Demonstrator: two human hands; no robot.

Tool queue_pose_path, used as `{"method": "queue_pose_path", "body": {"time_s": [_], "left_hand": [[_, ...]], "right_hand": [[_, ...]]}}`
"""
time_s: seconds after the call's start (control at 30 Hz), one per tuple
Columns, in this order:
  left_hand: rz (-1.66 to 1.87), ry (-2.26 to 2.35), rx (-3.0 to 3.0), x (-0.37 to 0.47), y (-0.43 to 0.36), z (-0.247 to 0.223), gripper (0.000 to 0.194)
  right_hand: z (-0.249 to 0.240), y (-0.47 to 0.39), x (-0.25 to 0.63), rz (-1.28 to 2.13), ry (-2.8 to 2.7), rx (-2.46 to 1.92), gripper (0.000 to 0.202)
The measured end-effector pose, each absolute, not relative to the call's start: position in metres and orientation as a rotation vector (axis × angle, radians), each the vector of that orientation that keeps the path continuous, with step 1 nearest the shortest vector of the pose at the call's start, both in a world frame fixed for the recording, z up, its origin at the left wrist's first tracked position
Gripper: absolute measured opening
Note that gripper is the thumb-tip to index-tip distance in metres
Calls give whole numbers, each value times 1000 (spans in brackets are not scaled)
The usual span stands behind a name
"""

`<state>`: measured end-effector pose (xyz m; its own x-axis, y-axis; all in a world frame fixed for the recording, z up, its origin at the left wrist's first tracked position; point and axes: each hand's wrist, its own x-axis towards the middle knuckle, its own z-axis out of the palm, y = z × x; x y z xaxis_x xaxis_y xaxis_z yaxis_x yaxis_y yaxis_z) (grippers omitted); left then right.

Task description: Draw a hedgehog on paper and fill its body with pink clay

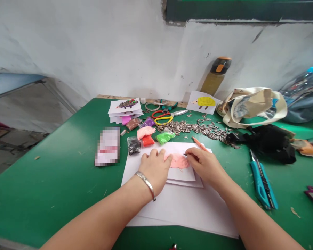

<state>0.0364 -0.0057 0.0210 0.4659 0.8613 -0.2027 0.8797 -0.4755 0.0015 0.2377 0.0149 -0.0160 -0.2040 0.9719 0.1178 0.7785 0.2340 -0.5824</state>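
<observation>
A flattened patch of pink clay [177, 161] lies on a small white paper sheet [181, 174], which rests on larger white sheets [187, 205]. My left hand [156, 168], with a silver bracelet at the wrist, lies over the small sheet's left side, fingers spread, fingertips at the clay's edge. At the clay's right edge, my right hand [203, 165] pinches a small dark piece, apparently a sunflower seed [185, 154]; its far end is hidden by the fingers. Just behind this hand lies an orange pencil or pen [199, 143].
Loose sunflower seeds [181, 127], clay packets [165, 137] and scissors [164, 118] lie beyond the sheets. A teal utility knife [263, 182] and black bag [272, 142] are rightward; a pixelated item [107, 146] is leftward. A bottle [215, 76] and hedgehog picture [202, 102] stand by the wall.
</observation>
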Motion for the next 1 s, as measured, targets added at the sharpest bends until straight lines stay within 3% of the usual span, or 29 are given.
{"method": "queue_pose_path", "body": {"time_s": [0.17,0.37,0.57,0.8,1.0], "left_hand": [[-250,1553,2600,37,-5,19,47],[-251,1560,2595,38,-5,21,66],[-243,1562,2604,35,-3,20,47],[-183,1524,2588,31,1,22,61],[-34,1435,2622,25,13,18,33]], "right_hand": [[-17,16,238,537,-2072,-1593,25],[-17,16,239,532,-2083,-1558,25],[-18,15,240,566,-2048,-1590,23],[-17,18,239,483,-2123,-1493,24],[-23,21,240,411,-2111,-1479,20]]}}
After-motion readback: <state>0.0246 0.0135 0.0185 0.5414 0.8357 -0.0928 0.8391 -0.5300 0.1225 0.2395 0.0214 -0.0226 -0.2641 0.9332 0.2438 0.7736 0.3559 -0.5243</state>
